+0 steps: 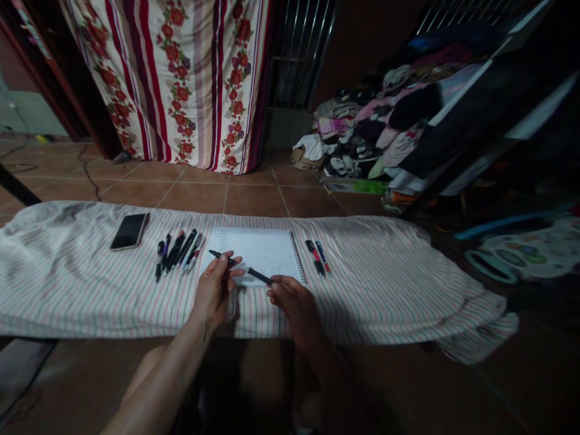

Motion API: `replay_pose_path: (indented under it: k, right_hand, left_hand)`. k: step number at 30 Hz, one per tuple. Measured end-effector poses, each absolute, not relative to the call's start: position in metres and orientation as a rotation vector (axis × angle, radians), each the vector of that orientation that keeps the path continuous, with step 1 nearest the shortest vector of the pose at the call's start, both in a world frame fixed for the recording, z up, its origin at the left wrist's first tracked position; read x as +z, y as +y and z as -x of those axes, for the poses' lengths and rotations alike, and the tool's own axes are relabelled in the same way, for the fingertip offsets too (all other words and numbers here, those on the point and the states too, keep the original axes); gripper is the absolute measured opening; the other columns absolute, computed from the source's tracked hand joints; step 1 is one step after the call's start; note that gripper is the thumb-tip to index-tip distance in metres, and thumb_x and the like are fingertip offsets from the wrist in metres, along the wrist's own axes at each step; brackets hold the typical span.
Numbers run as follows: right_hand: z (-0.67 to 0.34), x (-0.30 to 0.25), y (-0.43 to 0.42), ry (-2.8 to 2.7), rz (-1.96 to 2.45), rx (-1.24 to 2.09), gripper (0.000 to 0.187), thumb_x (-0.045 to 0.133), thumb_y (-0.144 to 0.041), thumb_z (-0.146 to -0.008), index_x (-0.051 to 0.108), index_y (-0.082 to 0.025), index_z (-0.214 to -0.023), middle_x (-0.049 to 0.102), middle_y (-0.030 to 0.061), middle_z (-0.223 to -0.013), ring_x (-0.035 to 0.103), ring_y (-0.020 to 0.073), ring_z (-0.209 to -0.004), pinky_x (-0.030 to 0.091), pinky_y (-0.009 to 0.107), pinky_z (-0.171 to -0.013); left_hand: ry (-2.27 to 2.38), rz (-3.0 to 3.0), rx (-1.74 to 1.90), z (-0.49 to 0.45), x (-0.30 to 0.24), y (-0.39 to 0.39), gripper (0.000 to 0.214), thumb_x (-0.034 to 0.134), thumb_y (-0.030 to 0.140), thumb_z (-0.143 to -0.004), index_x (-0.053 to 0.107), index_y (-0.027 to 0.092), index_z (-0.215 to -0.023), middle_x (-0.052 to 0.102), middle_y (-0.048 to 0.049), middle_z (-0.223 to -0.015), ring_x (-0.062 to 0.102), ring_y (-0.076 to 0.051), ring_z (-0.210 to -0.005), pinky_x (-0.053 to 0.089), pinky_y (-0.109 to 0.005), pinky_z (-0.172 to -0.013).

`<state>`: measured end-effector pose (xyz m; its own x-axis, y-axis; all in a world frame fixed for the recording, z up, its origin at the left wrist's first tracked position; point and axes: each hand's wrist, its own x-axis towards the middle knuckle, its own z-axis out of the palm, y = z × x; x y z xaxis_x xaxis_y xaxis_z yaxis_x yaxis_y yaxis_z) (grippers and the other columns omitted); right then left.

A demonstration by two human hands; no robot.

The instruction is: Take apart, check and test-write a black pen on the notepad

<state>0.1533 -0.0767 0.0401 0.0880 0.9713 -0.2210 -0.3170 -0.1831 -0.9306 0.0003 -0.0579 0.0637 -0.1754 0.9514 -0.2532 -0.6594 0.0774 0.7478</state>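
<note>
A spiral notebook (267,248) lies open on a striped cloth (385,284) spread over the tiled floor. My left hand (215,290) pinches one end of a black pen (242,269) held just above the notebook's near edge. My right hand (294,305) grips the pen's other end, fingers closed round it. A row of several pens (179,251) lies left of the notebook. Two more pens (317,257) lie to the right of its spiral.
A dark phone (129,231) rests on the cloth at the left. A floral curtain (190,78) hangs at the back. A heap of clothes (376,121) sits at the back right, beside dark furniture (498,109). A colourful paint palette (521,254) lies on the floor at the right.
</note>
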Motion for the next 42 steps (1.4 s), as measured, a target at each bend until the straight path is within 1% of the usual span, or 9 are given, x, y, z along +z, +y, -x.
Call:
replay_pose_path:
  k: [6, 12, 16, 20, 27, 33, 35, 39, 42]
  right_hand:
    - [-0.16, 0.025, -0.023, -0.756, 1.198, 1.322, 0.033, 0.074, -0.033, -0.06, 0.065, -0.014, -0.085, 0.066, 0.0005, -0.067, 0.063, 0.0114, -0.063, 0.051, 0.022, -0.061]
    - [-0.161, -0.005, 0.006, -0.802, 1.277, 1.122, 0.033, 0.069, -0.031, -0.063, 0.059, -0.015, -0.09, 0.065, 0.0008, -0.07, 0.064, 0.0136, -0.061, 0.052, 0.027, -0.059]
    - [-0.168, -0.012, 0.012, -1.182, 1.36, 0.756, 0.022, 0.062, -0.029, -0.071, 0.059, -0.017, -0.089, 0.065, 0.0027, -0.076, 0.063, 0.0153, -0.064, 0.052, 0.03, -0.062]
    - [-0.175, -0.004, 0.016, -1.516, 1.317, 0.384, 0.013, 0.055, -0.023, -0.079, 0.063, -0.019, -0.089, 0.065, 0.0057, -0.087, 0.062, 0.0169, -0.078, 0.052, 0.031, -0.07]
    - [-0.169, -0.003, 0.02, -1.694, 1.204, 0.229, 0.022, 0.048, -0.018, -0.085, 0.064, -0.019, -0.099, 0.065, 0.0063, -0.089, 0.062, 0.017, -0.085, 0.051, 0.032, -0.078]
    - [-0.161, 0.007, 0.016, -1.641, 1.246, 0.148, 0.034, 0.047, -0.019, -0.085, 0.049, -0.018, -0.119, 0.062, 0.006, -0.089, 0.06, 0.0151, -0.076, 0.052, 0.031, -0.07]
    - [-0.16, 0.014, 0.015, -1.621, 1.243, 0.133, 0.032, 0.052, -0.019, -0.083, 0.048, -0.018, -0.114, 0.063, 0.004, -0.086, 0.06, 0.0131, -0.069, 0.052, 0.028, -0.066]
    - [-0.161, 0.021, 0.018, -1.685, 1.202, -0.022, 0.013, 0.054, -0.02, -0.082, 0.056, -0.018, -0.095, 0.062, 0.004, -0.081, 0.058, 0.0122, -0.063, 0.051, 0.026, -0.062]
    - [-0.159, 0.015, 0.025, -1.737, 1.217, -0.049, 0.015, 0.05, -0.02, -0.084, 0.059, -0.016, -0.096, 0.062, 0.0069, -0.084, 0.059, 0.0143, -0.067, 0.05, 0.027, -0.064]
  left_hand:
    - [0.991, -0.403, 1.524, 0.001, 0.045, -0.003, 0.011, 0.054, 0.019, -0.083, 0.058, 0.011, -0.09, 0.067, -0.0077, -0.08, 0.062, -0.008, -0.052, 0.032, -0.012, -0.033]
    - [1.054, -0.356, 1.567, 0.012, 0.029, 0.016, 0.01, 0.05, 0.016, -0.085, 0.059, 0.011, -0.086, 0.066, -0.0058, -0.074, 0.06, -0.008, -0.049, 0.034, -0.013, -0.035]
    - [1.116, -0.431, 1.572, 0.015, 0.022, 0.019, 0.011, 0.055, 0.019, -0.081, 0.06, 0.01, -0.084, 0.066, -0.0044, -0.069, 0.057, -0.006, -0.046, 0.033, -0.013, -0.036]
    - [1.148, -0.523, 1.533, 0.014, 0.019, 0.018, 0.019, 0.063, 0.027, -0.074, 0.062, 0.009, -0.083, 0.065, -0.0036, -0.067, 0.052, -0.005, -0.045, 0.032, -0.012, -0.037]
    - [1.142, -0.57, 1.449, 0.006, 0.018, 0.013, 0.033, 0.073, 0.035, -0.064, 0.062, 0.01, -0.084, 0.064, -0.0025, -0.064, 0.048, -0.005, -0.043, 0.031, -0.013, -0.036]
    - [1.133, -0.522, 1.43, 0.003, 0.016, 0.012, 0.037, 0.075, 0.035, -0.06, 0.062, 0.011, -0.085, 0.064, -0.0019, -0.065, 0.05, -0.005, -0.045, 0.035, -0.014, -0.04]
    - [1.169, -0.553, 1.429, 0.004, 0.016, 0.012, 0.037, 0.074, 0.036, -0.061, 0.062, 0.011, -0.086, 0.064, -0.0016, -0.065, 0.049, -0.005, -0.045, 0.035, -0.014, -0.04]
    - [1.247, -0.656, 1.429, 0.005, 0.013, 0.011, 0.036, 0.07, 0.038, -0.066, 0.063, 0.011, -0.089, 0.063, -0.0014, -0.066, 0.048, -0.004, -0.044, 0.033, -0.013, -0.039]
    - [1.249, -0.687, 1.43, 0.003, 0.008, 0.011, 0.034, 0.069, 0.039, -0.068, 0.062, 0.012, -0.088, 0.063, -0.0005, -0.065, 0.046, -0.004, -0.043, 0.032, -0.013, -0.039]
